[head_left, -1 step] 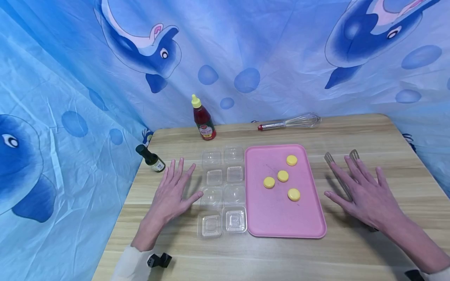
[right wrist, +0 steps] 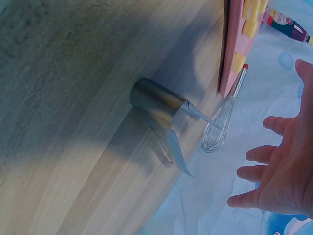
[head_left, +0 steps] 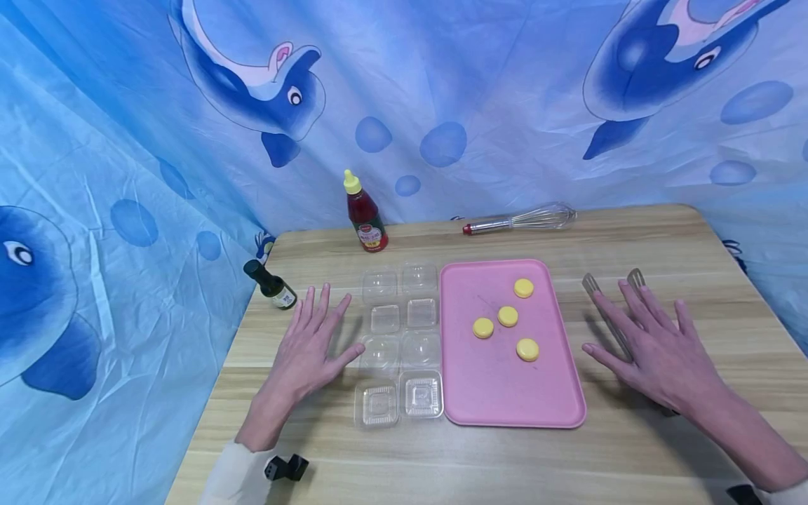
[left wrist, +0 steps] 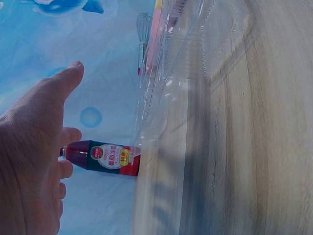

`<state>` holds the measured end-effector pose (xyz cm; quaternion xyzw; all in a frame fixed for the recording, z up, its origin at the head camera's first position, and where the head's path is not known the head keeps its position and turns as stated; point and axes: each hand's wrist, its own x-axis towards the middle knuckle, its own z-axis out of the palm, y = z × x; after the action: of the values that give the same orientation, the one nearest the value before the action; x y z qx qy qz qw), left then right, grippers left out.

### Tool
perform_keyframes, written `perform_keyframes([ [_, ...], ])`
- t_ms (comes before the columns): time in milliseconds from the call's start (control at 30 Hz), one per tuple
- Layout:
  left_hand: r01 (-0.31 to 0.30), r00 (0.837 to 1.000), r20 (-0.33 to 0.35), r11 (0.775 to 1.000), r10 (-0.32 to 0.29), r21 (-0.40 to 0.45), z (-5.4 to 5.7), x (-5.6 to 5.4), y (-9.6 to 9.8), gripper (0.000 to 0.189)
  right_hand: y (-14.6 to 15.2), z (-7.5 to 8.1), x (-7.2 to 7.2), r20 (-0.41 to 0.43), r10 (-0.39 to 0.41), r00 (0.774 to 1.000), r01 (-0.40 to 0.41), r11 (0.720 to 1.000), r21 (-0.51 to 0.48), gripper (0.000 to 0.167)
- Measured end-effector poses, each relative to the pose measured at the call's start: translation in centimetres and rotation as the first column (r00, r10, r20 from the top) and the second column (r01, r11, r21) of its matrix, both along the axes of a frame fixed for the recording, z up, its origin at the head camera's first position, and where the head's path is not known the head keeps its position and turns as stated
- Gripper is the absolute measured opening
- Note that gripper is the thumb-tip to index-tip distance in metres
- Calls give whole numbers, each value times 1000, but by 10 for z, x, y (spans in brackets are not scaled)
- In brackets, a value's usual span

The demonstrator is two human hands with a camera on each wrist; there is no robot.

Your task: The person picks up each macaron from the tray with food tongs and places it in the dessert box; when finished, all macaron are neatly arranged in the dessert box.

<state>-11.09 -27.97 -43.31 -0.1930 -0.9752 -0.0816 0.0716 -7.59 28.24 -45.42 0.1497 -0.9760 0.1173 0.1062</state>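
A: Log any change.
B: None. The two head frames match; hands and items have not shifted. My reading: handling has not begun.
A: Hands?
B: Left hand: fingers extended, thumb well out, nothing held, near the clear containers. Right hand: fingers spread wide, no grip, above the metal tongs (the right wrist view shows a gap between them).
A: Positions?
B: Tongs on the table, right of the pink tray. Four yellow rounds sit on the tray, scattered, none touched. Containers just left of it, in two columns.
A: Materials?
B: Tongs: smooth bent metal, curved at the fold, two arms diverging. Containers: thin, transparent, squarish, ribbed bases; likely to flex under a pinch. Tray: flat, rounded corners, low rim. Rounds: smooth-topped discs. Table: pale, streaked wood grain. Whisk behind: looped wire, red-tipped handle.
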Motion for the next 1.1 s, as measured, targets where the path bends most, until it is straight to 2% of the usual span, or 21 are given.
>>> perform_keyframes([
  [367, -3, 1000, 21, 1000, 3, -10, 1, 1, 3, 93, 4, -4, 1, -9, 7, 1000, -7, 1000, -3, 95],
  [667, 13, 1000, 23, 1000, -13, -10, 4, -4, 3, 96, 8, -5, 1, 4, 1, 1000, 0, 1000, -9, 95],
  [833, 19, 999, 41, 1000, -19, 13, 8, -11, 8, 97, 11, -5, -1, 37, -18, 999, 19, 999, -35, 94],
  [1000, 38, 994, 100, 995, -47, 91, 13, -23, 19, 103, 15, -8, -4, 74, -36, 997, 43, 994, -98, 95],
  [1100, 56, 987, 141, 987, -78, 153, 13, -32, 27, 109, 18, -10, -6, 127, -44, 991, 66, 982, -176, 98],
])
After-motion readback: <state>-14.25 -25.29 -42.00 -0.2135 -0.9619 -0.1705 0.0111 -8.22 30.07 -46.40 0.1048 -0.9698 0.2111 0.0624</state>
